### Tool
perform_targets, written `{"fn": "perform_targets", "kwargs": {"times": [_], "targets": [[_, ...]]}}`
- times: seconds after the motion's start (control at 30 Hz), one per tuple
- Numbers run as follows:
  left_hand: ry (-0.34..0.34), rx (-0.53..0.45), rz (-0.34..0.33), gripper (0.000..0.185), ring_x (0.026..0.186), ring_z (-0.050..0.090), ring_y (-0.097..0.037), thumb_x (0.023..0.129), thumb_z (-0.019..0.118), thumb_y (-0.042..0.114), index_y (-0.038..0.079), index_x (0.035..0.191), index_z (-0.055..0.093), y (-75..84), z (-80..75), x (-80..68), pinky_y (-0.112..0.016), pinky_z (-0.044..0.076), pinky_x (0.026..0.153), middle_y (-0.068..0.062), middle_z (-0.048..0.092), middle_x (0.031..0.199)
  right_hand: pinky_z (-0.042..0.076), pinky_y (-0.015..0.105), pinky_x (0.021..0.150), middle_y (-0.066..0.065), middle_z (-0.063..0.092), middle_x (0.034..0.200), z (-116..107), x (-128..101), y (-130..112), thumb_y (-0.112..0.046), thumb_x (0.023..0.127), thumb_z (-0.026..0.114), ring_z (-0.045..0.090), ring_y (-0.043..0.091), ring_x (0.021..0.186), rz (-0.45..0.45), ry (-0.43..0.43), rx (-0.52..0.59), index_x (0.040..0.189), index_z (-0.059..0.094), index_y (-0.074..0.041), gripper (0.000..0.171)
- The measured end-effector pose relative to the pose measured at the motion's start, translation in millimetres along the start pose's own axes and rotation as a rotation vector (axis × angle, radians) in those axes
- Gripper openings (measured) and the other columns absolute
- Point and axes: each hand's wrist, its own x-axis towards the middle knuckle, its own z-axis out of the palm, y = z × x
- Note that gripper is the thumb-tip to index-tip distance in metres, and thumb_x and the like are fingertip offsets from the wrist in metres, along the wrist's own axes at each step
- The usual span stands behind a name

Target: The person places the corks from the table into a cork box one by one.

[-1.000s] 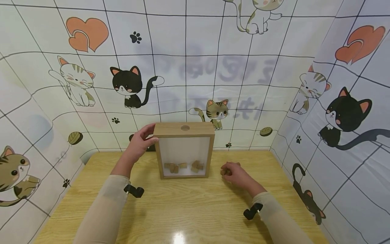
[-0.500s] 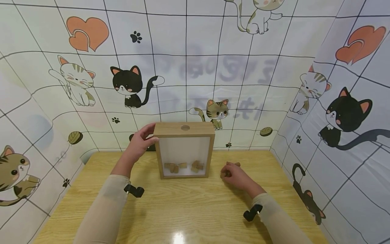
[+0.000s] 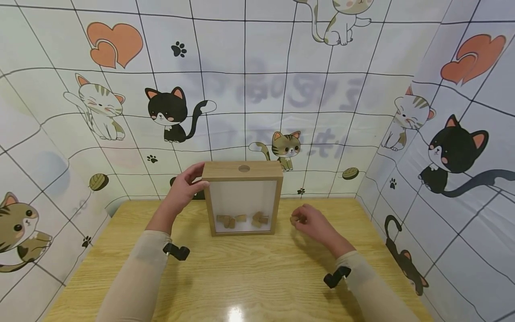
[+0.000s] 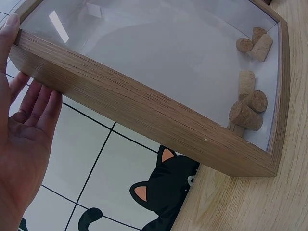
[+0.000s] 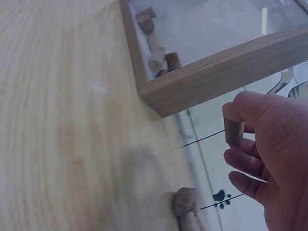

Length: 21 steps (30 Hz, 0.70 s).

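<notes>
A shallow wooden box (image 3: 263, 170) with a clear front and a round hole in its top stands upright on the table. My left hand (image 3: 181, 192) holds its upper left corner, thumb on the front edge and fingers along the side. Several corks (image 4: 248, 115) lie inside at the bottom, visible through the front. To the right of the box, my right hand (image 3: 315, 223) pinches a cork (image 5: 234, 130) between thumb and fingers, just above the table. Below that hand in the right wrist view, more corks (image 5: 185, 201) lie on the table.
The wooden table (image 3: 241, 273) reaches back to a wall hanging (image 3: 225, 53) printed with cats and hearts, which also runs along both sides. The box stands near the table's back edge.
My right hand, low over the corks on the table before, has risen slightly with one cork in its fingers. My left hand and the box have stayed in place.
</notes>
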Motion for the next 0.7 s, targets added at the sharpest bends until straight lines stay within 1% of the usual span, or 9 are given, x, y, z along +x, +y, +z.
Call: {"fn": "perform_targets", "kwargs": {"times": [0.17,0.37,0.53,0.63,0.7], "targets": [[0.001,-0.006,-0.010,0.064,0.135,0.047,-0.036,0.096,0.073,0.017,0.021,0.153,0.044,-0.3,-0.3,0.6,-0.027,0.049,0.102,-0.010,0.052,0.144,0.053,0.027,0.065,-0.004,0.060,0.096,-9,4,-8,-0.017,0.091,0.077,0.059,0.011,0.080,-0.047,0.046,-0.038,0.101,0.069,-0.019,0.013],[0.001,0.013,-0.020,0.068,0.137,0.046,-0.034,0.094,0.075,0.024,0.020,0.154,0.043,0.7,-0.6,-0.4,-0.034,0.045,0.109,-0.010,0.052,0.145,0.051,0.028,0.057,-0.009,0.063,0.095,-20,7,-17,-0.022,0.095,0.074,0.060,0.012,0.076,-0.098,0.088,-0.054,0.102,0.067,-0.023,0.010],[-0.002,0.014,-0.019,0.070,0.137,0.045,-0.033,0.094,0.076,0.026,0.019,0.155,0.042,3.9,0.1,-2.0,-0.035,0.044,0.110,-0.011,0.051,0.145,0.048,0.029,0.052,-0.009,0.064,0.094,-29,10,-26,-0.024,0.096,0.070,0.060,0.015,0.074,-0.070,0.106,-0.049,0.105,0.065,-0.023,0.010],[-0.003,0.012,-0.017,0.070,0.137,0.046,-0.032,0.094,0.076,0.027,0.019,0.155,0.042,4.8,0.7,-2.0,-0.033,0.045,0.108,-0.011,0.051,0.146,0.048,0.030,0.052,-0.007,0.064,0.092,-37,13,-34,-0.024,0.097,0.068,0.060,0.018,0.072,-0.053,0.120,-0.035,0.106,0.064,-0.024,0.010],[-0.003,0.010,-0.016,0.070,0.136,0.046,-0.032,0.094,0.076,0.027,0.019,0.155,0.042,5.0,0.6,-1.9,-0.031,0.046,0.107,-0.011,0.051,0.146,0.049,0.031,0.055,-0.006,0.065,0.090,-43,15,-39,-0.023,0.098,0.067,0.060,0.018,0.072,-0.058,0.132,-0.025,0.107,0.064,-0.024,0.009]]}}
